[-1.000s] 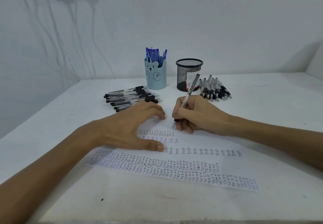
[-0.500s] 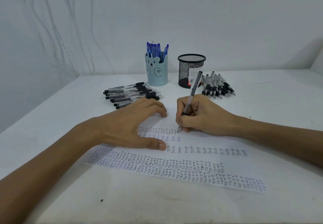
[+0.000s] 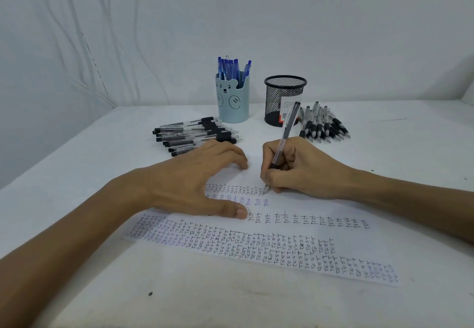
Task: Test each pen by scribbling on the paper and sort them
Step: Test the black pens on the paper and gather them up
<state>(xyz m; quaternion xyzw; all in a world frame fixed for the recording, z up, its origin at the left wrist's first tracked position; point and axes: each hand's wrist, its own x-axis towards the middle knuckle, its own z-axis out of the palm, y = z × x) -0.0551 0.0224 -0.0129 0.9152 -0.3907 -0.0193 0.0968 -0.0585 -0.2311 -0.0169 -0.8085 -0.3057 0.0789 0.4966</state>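
Testing step in hand, seemingly. In the right hand, a pen, pinched low on the barrel between thumb and curled fingers, tip down on the paper at the right end of the topmost row of "test" words, barrel leaning toward the back edge of the table. Flat on the sheet's left part, the left hand: fingers straight and spread, thumb out, holding nothing, pressing the sheet down. Paper near the front middle of the table, rows of writing on it. Toward the back edge: 1 bear cup with blue pens standing in it, and just right of it 1 mesh cup, no pens showing above its rim. 2 loose heaps: capped pens left of the cups, just beyond the left hand; click pens right of the mesh cup. Next, probably: lift the tip, judge the ink, carry the pen to the fitting cup or heap; which one, impossible to tell.
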